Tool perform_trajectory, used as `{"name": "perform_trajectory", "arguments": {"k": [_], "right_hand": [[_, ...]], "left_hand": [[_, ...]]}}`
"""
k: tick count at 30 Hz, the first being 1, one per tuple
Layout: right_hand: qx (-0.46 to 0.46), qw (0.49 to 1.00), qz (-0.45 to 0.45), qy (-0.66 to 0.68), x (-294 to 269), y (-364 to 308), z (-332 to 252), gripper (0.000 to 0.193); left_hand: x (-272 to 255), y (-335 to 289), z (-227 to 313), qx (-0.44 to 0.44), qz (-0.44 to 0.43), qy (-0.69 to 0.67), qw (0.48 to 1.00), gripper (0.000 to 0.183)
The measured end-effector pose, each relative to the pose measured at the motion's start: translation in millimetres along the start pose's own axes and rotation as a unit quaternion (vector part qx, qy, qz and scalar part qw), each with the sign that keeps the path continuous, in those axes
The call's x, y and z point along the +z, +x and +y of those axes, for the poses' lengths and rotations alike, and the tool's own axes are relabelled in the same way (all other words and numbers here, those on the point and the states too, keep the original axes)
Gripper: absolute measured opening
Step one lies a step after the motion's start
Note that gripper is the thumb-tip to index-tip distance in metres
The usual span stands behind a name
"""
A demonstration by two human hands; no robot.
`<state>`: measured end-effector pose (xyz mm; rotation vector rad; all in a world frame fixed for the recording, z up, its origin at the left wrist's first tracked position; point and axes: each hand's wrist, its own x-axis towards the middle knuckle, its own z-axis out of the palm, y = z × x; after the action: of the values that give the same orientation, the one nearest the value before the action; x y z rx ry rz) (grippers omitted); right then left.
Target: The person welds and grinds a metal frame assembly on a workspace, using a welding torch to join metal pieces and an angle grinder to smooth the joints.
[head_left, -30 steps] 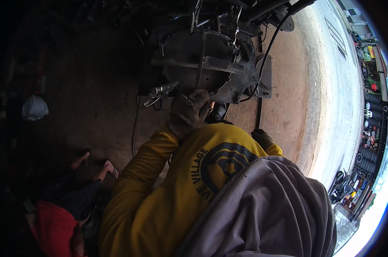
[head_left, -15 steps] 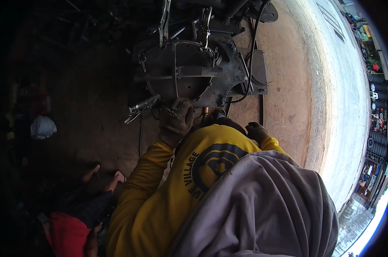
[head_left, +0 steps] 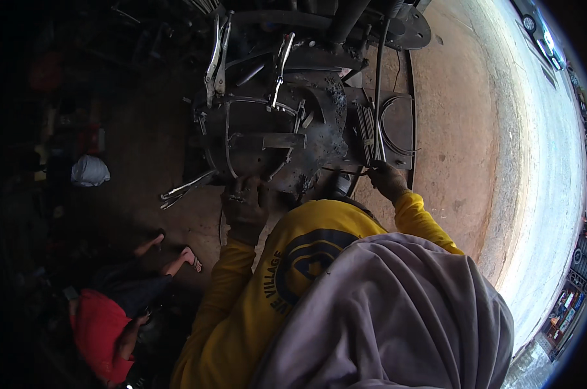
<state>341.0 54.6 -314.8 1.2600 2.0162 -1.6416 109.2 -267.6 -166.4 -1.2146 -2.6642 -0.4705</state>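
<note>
My left hand (head_left: pixel 245 202), in what looks like a dark work glove, is closed with its fingers curled at the near edge of a blackened metal plate (head_left: pixel 319 146). What lies inside those fingers is hidden. On the plate is a curved rod frame (head_left: pixel 228 139) with a short flat bar (head_left: pixel 261 140) across it. Locking pliers (head_left: pixel 281 70) clamp its far side, beside a second pair (head_left: pixel 215 61); another clamp (head_left: pixel 188 186) sticks out by my left hand. To the right, my right hand (head_left: pixel 389 180) has its fingers closed at the bend of a black cable (head_left: pixel 379 84).
Thin rods (head_left: pixel 365 133) and a wire coil (head_left: pixel 392 123) lie on a side plate right of the work. A person in a red shirt (head_left: pixel 105 330) is at the lower left, near a pale rounded bundle (head_left: pixel 90 171). Brown floor (head_left: pixel 449 129) meets a bright roadway on the right.
My right hand has moved forward from beside my body to the black cable. The view has shifted, so the metalwork sits lower and further left. My left hand stays at the plate's near edge.
</note>
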Motion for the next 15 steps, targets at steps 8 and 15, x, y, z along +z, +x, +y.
{"name": "perform_trajectory", "arguments": {"k": [8, 15], "right_hand": [[-0.104, 0.990, 0.059, -0.078, -48.3, 26.4, -91.2, 0.046], [-0.003, 0.997, 0.072, 0.018, -45.3, 81.6, 12.9, 0.052]], "left_hand": [[10.7, 9.3, 15.5, -0.031, -0.013, 0.068, 0.997, 0.014], [7.4, 6.0, 39.2, -0.063, -0.051, 0.136, 0.987, 0.017]]}}
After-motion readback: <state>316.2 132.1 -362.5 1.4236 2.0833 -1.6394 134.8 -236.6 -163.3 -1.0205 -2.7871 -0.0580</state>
